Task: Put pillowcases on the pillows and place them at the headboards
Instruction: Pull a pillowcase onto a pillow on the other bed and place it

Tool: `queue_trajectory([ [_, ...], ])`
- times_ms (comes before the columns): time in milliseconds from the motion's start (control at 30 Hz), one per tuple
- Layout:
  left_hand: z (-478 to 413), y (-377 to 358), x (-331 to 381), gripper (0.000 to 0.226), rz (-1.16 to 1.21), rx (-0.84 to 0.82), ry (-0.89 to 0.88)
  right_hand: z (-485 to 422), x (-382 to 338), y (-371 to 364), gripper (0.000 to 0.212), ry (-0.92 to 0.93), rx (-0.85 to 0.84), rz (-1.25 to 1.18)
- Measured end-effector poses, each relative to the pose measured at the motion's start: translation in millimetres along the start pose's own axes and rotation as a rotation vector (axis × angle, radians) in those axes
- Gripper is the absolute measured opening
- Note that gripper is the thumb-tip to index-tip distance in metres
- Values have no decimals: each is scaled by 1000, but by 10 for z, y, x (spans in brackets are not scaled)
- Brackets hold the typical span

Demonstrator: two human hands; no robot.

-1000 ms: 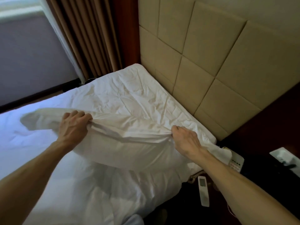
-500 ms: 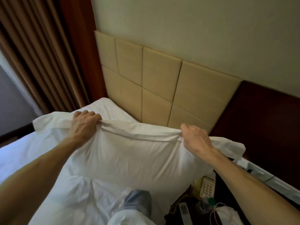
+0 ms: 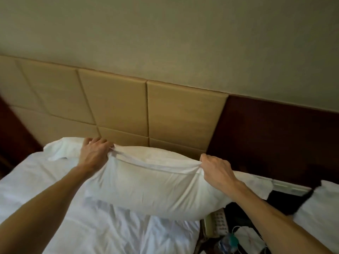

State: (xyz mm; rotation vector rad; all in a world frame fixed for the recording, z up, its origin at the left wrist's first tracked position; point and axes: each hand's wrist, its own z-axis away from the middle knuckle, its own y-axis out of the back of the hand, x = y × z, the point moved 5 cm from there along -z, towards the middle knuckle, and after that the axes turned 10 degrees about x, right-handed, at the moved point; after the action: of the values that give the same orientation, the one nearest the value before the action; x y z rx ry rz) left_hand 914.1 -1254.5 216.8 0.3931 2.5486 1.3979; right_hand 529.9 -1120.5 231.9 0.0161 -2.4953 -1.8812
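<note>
Left hand (image 3: 94, 153) has its fingers curled over the top edge of the pillowcase (image 3: 150, 187), bunching the fabric. Right hand (image 3: 216, 169) pinches that same edge further right. The pillow's inside the case, slung between the two hands over the rumpled white bed (image 3: 55, 208), right in front of the tan padded headboard (image 3: 117, 103). Loose case fabric flops out past each hand. A dark wood wall panel (image 3: 275, 140) sits to the right, with a keypad phone (image 3: 219, 223) and a face mask (image 3: 247, 239) down below.
</note>
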Motion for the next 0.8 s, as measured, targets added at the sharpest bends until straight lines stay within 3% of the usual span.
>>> queue_trajectory([
  [233, -542, -942, 29, 22, 94, -111, -156, -355, 94, -331, 22, -177, -104, 112],
  [533, -424, -1642, 2, 20, 179, -262, -297, -477, 16, -944, 31, -282, -220, 234],
  [800, -64, -1719, -19, 21, 352, -242, -284, -186, 69, -1124, 42, -143, -193, 285],
])
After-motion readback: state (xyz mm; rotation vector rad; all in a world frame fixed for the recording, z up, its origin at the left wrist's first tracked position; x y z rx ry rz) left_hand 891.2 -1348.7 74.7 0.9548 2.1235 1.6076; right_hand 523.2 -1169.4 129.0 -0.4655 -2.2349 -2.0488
